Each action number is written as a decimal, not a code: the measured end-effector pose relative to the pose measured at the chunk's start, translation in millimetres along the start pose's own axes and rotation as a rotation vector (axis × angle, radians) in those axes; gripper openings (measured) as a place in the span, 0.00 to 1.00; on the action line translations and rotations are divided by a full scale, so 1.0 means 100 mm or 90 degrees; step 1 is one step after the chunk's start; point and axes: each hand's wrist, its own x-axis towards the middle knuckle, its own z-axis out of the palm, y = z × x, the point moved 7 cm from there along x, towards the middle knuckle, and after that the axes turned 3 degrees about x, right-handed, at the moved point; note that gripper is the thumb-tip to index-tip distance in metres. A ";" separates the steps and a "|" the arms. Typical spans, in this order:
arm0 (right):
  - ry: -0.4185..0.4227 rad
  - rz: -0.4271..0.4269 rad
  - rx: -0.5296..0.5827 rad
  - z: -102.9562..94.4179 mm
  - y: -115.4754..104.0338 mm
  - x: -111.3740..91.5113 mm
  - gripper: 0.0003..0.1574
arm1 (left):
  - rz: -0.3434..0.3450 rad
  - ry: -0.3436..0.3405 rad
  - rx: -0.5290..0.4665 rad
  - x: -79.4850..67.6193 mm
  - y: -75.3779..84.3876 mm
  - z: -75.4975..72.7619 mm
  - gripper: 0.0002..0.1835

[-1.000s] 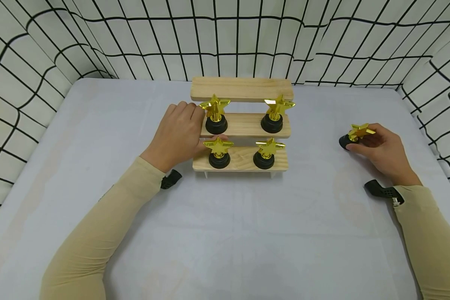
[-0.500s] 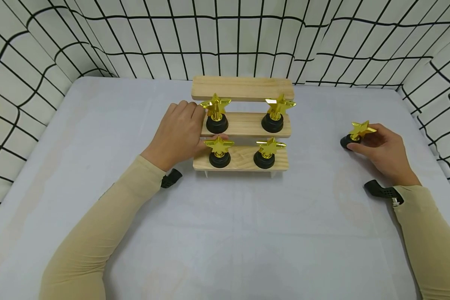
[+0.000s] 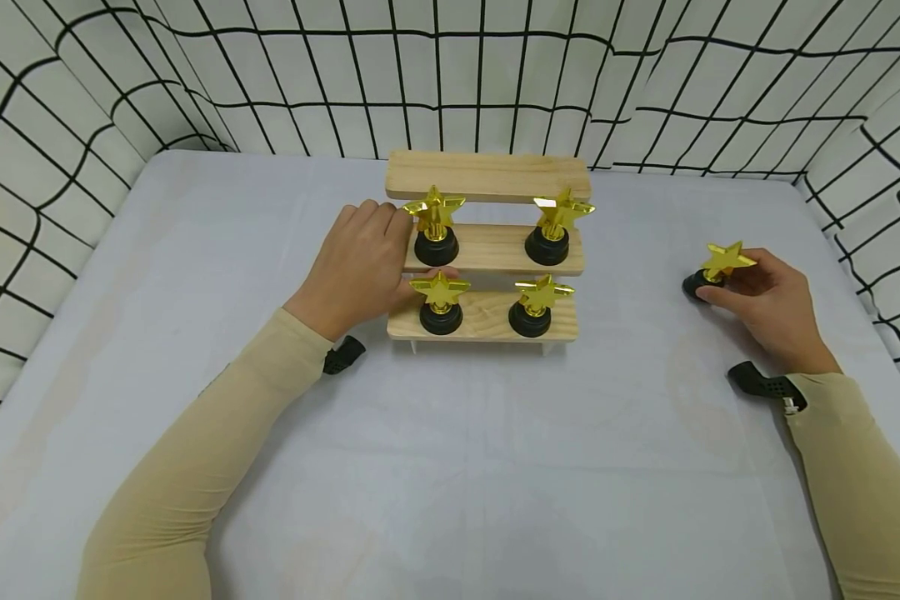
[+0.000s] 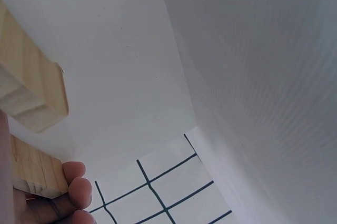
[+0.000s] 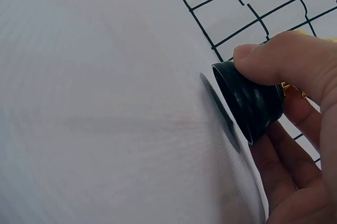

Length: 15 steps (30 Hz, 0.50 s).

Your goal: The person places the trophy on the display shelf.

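A three-step wooden display stand (image 3: 495, 248) stands on the white-covered table. My left hand (image 3: 358, 268) grips the left end of its middle board; in the left wrist view, fingertips (image 4: 80, 191) curl round the board's end (image 4: 39, 171). Out to the right, my right hand (image 3: 776, 310) pinches a small gold star trophy (image 3: 726, 260) by its black base, thumb on one side and fingers on the other. The right wrist view has that base (image 5: 250, 100) tilted close over the cloth, its shadow beside it; the star is mostly hidden behind the thumb.
Two star trophies (image 3: 435, 217) (image 3: 557, 218) stand on the middle board and two more (image 3: 440, 293) (image 3: 542, 297) on the lowest. The top board (image 3: 487, 175) carries nothing. Black wire mesh (image 3: 480, 75) lines the back and sides of the table (image 3: 465, 467).
The trophy in my right hand has tipped slightly more upright, its star a little higher. My left hand keeps its hold on the stand; the view has shifted very slightly.
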 end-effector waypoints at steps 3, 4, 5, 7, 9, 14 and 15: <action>0.002 0.000 0.000 0.01 -0.01 0.01 0.31 | -0.002 -0.012 0.003 -0.01 -0.01 0.01 0.38; 0.002 -0.001 0.001 0.01 -0.02 0.01 0.31 | -0.003 -0.014 0.005 -0.01 -0.01 0.01 0.39; 0.002 -0.002 0.001 0.01 -0.02 0.01 0.31 | -0.004 -0.015 0.007 -0.01 -0.01 0.00 0.39; 0.002 -0.006 0.003 0.02 -0.03 0.01 0.31 | -0.005 -0.017 0.012 0.00 -0.02 0.00 0.39; 0.004 -0.010 0.005 0.02 -0.04 0.01 0.30 | -0.005 -0.020 0.009 0.00 -0.02 0.00 0.39; 0.012 -0.013 0.008 0.01 -0.04 -0.02 0.30 | -0.002 -0.047 0.004 0.02 0.00 0.03 0.39; 0.014 -0.012 0.007 0.00 -0.04 -0.03 0.30 | -0.002 -0.046 0.003 0.02 0.00 0.03 0.39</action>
